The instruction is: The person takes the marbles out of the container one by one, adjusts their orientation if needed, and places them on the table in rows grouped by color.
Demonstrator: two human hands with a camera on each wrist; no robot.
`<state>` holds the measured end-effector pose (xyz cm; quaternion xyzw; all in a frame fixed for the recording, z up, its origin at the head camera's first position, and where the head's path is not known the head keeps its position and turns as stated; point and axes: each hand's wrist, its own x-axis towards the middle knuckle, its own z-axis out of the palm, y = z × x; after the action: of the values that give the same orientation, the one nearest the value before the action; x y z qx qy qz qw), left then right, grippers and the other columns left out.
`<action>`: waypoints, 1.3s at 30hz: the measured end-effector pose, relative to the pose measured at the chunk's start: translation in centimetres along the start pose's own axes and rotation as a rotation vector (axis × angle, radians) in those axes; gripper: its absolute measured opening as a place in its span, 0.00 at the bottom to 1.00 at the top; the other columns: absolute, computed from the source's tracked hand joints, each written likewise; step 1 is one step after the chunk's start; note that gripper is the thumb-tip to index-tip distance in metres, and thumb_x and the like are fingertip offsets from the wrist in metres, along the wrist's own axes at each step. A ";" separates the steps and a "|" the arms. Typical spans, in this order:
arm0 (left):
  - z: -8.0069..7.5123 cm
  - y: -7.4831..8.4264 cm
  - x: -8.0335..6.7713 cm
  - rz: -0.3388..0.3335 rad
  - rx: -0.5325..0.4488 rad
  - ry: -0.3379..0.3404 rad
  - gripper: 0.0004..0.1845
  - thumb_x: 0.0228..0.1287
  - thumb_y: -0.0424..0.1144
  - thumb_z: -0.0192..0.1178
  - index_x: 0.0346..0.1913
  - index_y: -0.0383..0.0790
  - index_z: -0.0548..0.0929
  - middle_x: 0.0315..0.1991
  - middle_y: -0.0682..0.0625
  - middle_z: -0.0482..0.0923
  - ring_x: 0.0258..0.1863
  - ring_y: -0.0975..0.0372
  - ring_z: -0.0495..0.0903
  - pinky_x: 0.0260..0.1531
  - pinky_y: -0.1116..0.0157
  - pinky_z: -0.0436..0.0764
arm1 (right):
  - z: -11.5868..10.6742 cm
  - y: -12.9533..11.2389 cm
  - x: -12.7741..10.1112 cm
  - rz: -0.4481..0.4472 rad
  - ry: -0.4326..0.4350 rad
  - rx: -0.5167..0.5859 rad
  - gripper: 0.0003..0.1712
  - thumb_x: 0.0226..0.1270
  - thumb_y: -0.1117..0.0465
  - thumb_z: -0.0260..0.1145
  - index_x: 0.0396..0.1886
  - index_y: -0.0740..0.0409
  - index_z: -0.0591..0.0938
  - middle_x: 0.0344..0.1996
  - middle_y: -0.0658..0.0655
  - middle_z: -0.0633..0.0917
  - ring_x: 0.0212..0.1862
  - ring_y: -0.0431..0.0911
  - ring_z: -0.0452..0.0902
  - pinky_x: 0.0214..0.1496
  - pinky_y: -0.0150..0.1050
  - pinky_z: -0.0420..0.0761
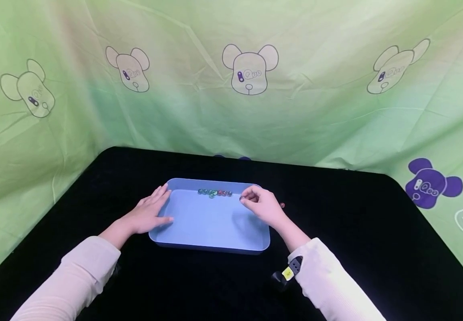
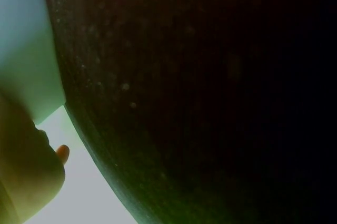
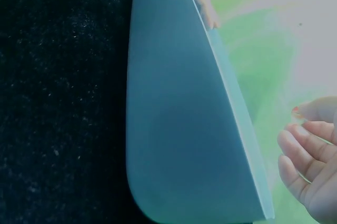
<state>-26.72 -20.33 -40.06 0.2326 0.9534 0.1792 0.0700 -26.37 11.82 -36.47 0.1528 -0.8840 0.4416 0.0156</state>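
While the left hand rests flat with straight fingers against the left wall of the blue tray, holding nothing, a row of small green and red beads lies along the tray's far wall. Just right of the row, the right hand pinches a bead between curled fingertips.

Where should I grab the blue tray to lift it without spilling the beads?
Grip the blue tray by its two short side walls, coming from left and right. The beads line the far wall, so keep it level. The left hand already rests on the left wall.
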 end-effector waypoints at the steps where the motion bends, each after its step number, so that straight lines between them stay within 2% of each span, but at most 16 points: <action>1: 0.0 0.0 0.0 -0.002 0.000 -0.002 0.42 0.57 0.54 0.51 0.65 0.33 0.46 0.67 0.43 0.33 0.64 0.51 0.34 0.55 0.48 0.45 | -0.1 0.1 -0.1 0.005 0.002 0.000 0.05 0.55 0.63 0.61 0.32 0.60 0.77 0.27 0.52 0.78 0.29 0.43 0.72 0.31 0.36 0.70; 11: 0.0 0.0 0.0 0.002 -0.014 -0.002 0.42 0.57 0.53 0.51 0.65 0.33 0.47 0.67 0.43 0.33 0.64 0.50 0.34 0.55 0.48 0.44 | -0.9 0.7 -0.6 0.043 0.033 0.031 0.06 0.55 0.63 0.62 0.32 0.60 0.77 0.27 0.53 0.79 0.28 0.44 0.71 0.28 0.36 0.71; 28: 0.1 0.0 0.1 -0.002 -0.011 -0.006 0.42 0.57 0.53 0.51 0.65 0.33 0.47 0.67 0.43 0.34 0.64 0.50 0.34 0.55 0.47 0.44 | -2.1 1.8 -1.5 0.006 0.079 0.083 0.07 0.54 0.65 0.62 0.32 0.65 0.77 0.27 0.56 0.80 0.28 0.44 0.74 0.32 0.34 0.72; 32: 0.1 0.1 0.1 0.001 -0.018 -0.002 0.42 0.57 0.53 0.51 0.65 0.32 0.47 0.67 0.42 0.34 0.64 0.50 0.34 0.55 0.47 0.44 | -2.8 1.0 -2.1 0.016 0.092 0.089 0.08 0.55 0.67 0.61 0.33 0.68 0.77 0.28 0.58 0.80 0.29 0.45 0.73 0.33 0.35 0.72; 37: 0.0 0.2 0.0 -0.004 -0.018 -0.009 0.41 0.57 0.53 0.51 0.65 0.33 0.47 0.67 0.43 0.33 0.64 0.50 0.34 0.55 0.47 0.44 | -3.2 1.8 -2.5 0.047 0.112 0.121 0.08 0.54 0.68 0.61 0.33 0.69 0.76 0.27 0.59 0.80 0.29 0.45 0.74 0.33 0.34 0.72; 39: -0.1 0.1 0.1 -0.005 -0.016 -0.009 0.41 0.57 0.53 0.51 0.65 0.33 0.47 0.67 0.43 0.33 0.64 0.50 0.34 0.55 0.47 0.45 | -3.2 3.0 -2.5 0.055 0.113 0.132 0.08 0.54 0.67 0.62 0.34 0.67 0.76 0.27 0.57 0.80 0.29 0.44 0.75 0.33 0.32 0.72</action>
<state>-26.74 -20.22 -39.96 0.2303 0.9521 0.1857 0.0768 -25.21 16.69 -37.26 0.1038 -0.8545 0.5072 0.0433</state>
